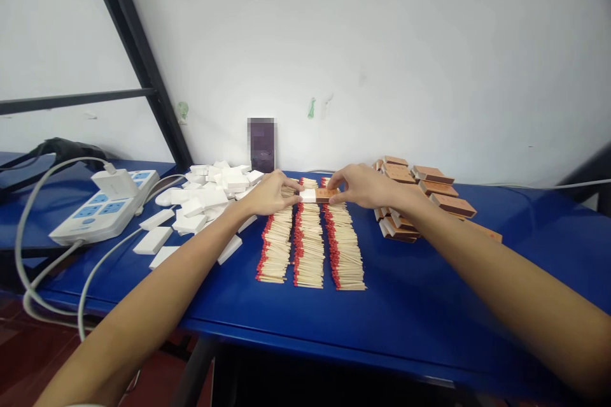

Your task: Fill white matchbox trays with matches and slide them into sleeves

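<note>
Above the rows of matches, my left hand point(273, 193) pinches a white matchbox tray point(308, 195) by its outer end. My right hand point(358, 186) grips an orange-brown matchbox sleeve point(324, 195) from the other side. Tray and sleeve meet end to end in one line, the tray seemingly partly inside the sleeve. Beneath them lie three long rows of red-tipped matches point(309, 248) on the blue table. Left of the rows is a heap of white matchbox trays point(200, 200). To the right, partly behind my right forearm, are stacked orange-brown matchbox sleeves point(432, 187).
A white power strip point(102, 209) with a plugged-in charger point(114, 184) and looping white cables stands at the left. A phone point(262, 144) with a blurred screen leans against the white wall. The blue table's point(286, 330) front edge runs below my forearms.
</note>
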Action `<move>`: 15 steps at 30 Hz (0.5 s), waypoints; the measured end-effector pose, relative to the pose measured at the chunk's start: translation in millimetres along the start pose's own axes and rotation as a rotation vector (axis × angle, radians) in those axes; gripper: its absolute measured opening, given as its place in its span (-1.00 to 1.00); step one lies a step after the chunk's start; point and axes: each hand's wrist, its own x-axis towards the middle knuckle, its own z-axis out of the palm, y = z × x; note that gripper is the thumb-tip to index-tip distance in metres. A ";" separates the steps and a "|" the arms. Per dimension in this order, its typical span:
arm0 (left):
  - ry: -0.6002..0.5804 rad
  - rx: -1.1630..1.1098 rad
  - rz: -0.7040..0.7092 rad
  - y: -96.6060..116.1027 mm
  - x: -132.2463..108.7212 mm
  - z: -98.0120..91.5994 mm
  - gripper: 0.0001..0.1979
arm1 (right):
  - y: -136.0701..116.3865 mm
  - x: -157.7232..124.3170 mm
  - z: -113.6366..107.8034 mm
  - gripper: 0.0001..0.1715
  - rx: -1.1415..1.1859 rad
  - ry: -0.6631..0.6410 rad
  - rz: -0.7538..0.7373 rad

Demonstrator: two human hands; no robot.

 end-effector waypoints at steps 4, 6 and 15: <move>0.009 -0.010 -0.002 0.3 -0.6 0.0 -0.65 | 1.1 -2.7 -8.4 -0.71 -0.015 -0.010 0.027; 0.011 -0.012 0.000 0.5 -0.7 0.0 -0.65 | 1.6 -4.5 -12.3 -0.72 -0.021 -0.012 0.037; 0.021 0.002 0.000 -1.9 -2.3 1.0 -0.64 | -3.9 -17.3 -29.2 -0.75 -0.034 0.041 0.070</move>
